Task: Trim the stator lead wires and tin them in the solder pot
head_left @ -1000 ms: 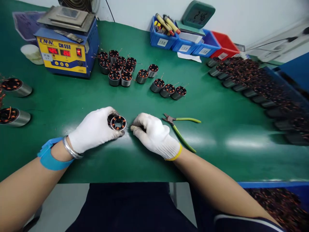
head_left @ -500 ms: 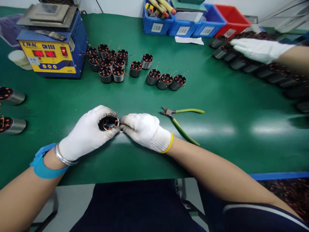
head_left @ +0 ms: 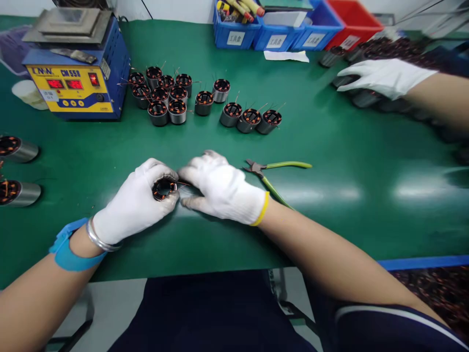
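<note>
My left hand (head_left: 146,193), in a white glove, is wrapped round a motor stator (head_left: 163,188) with copper windings, its open end facing up. A thin copper wire (head_left: 183,183) sticks out of the stator to the right. Just beside that wire is my gloved right hand (head_left: 216,186), thumb and fingers apart, with nothing visible between them. Green-handled cutting pliers (head_left: 256,167) lie on the table right of my right hand, their lower handle partly covered by my wrist.
Several stators (head_left: 178,111) stand behind my hands, and two more (head_left: 22,193) lie at the left edge. A blue and yellow CM550 unit (head_left: 73,90) sits back left. Blue bins (head_left: 236,36) and a red bin (head_left: 353,24) line the back. At right, another person's gloved hand (head_left: 388,78) reaches over more stators.
My right thumb and fingers have spread from their pinch at the wire, and the hand has shifted slightly right. The left hand still holds the stator. The other person's hand has moved a little left.
</note>
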Tool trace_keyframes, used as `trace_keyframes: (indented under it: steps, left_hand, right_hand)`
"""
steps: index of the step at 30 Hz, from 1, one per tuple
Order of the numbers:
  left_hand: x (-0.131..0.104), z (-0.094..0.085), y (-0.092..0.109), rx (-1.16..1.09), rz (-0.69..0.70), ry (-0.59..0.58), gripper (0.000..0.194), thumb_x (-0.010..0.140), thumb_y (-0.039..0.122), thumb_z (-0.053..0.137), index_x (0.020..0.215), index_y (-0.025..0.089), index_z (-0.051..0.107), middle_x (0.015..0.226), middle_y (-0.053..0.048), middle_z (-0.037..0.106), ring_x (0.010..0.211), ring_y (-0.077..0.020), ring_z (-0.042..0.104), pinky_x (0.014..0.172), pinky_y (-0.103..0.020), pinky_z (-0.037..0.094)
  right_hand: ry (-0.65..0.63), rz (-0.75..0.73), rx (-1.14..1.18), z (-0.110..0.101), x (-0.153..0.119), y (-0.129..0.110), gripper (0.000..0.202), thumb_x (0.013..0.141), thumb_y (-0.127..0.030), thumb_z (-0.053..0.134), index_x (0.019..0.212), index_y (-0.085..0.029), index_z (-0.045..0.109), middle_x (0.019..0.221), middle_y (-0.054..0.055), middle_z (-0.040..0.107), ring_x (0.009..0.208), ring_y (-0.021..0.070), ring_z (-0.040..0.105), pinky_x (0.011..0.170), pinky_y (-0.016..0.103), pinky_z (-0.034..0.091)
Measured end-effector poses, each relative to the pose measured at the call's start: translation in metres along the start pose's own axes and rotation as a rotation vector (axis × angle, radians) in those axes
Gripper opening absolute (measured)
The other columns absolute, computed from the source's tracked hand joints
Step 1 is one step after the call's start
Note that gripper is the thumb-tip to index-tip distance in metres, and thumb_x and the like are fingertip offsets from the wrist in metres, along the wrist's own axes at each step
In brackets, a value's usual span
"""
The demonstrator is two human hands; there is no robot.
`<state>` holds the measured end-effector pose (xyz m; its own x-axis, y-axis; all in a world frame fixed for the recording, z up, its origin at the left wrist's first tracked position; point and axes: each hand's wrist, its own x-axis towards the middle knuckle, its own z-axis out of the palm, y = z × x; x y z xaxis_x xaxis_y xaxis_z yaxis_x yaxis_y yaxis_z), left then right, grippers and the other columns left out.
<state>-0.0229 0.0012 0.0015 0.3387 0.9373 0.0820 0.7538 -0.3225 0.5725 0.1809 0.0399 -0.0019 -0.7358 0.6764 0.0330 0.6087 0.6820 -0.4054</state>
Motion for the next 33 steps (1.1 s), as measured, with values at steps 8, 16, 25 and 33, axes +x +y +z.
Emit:
trace_keyframes:
  steps: [8, 16, 25, 33]
  left_hand:
    - [0.0, 0.0, 0.001, -0.028, -0.003, -0.004, 0.017, 0.075, 0.022, 0.06, 0.09, 0.016, 0.066, 0.093, -0.007, 0.065, 0.086, -0.0207, 0.063, 0.079, -0.034, 0.052]
    - [0.0, 0.0, 0.0, -0.016, 0.021, 0.027, 0.018, 0.073, 0.023, 0.058, 0.087, 0.015, 0.065, 0.089, -0.007, 0.064, 0.081, -0.0202, 0.063, 0.073, -0.034, 0.053]
    - [-0.004, 0.02, -0.002, 0.075, 0.147, 0.191, 0.011, 0.077, 0.02, 0.056, 0.084, 0.016, 0.064, 0.087, -0.008, 0.059, 0.08, -0.0209, 0.059, 0.072, -0.036, 0.052]
    - [-0.005, 0.033, -0.009, 0.107, 0.234, 0.257, 0.008, 0.078, 0.018, 0.051, 0.081, 0.019, 0.059, 0.088, -0.008, 0.058, 0.082, -0.0227, 0.054, 0.073, -0.039, 0.051]
  right_hand:
    - [0.061, 0.265, 0.43, -0.035, -0.023, 0.029, 0.03, 0.084, -0.038, 0.066, 0.106, -0.018, 0.072, 0.1, 0.006, 0.071, 0.089, 0.0212, 0.066, 0.075, 0.032, 0.049]
    - [-0.133, 0.281, 0.406, 0.002, 0.005, -0.012, 0.035, 0.096, -0.043, 0.051, 0.081, -0.018, 0.07, 0.072, 0.001, 0.065, 0.062, 0.0119, 0.052, 0.057, 0.027, 0.034]
    - [-0.071, 0.439, 0.692, 0.004, -0.007, -0.005, 0.03, 0.088, -0.037, 0.057, 0.066, -0.017, 0.064, 0.059, -0.001, 0.061, 0.054, 0.0104, 0.051, 0.051, 0.024, 0.035]
    - [-0.28, 0.535, 1.197, -0.002, 0.012, 0.011, 0.028, 0.081, -0.043, 0.071, 0.076, -0.017, 0.062, 0.064, 0.001, 0.062, 0.054, 0.0127, 0.058, 0.048, 0.023, 0.045]
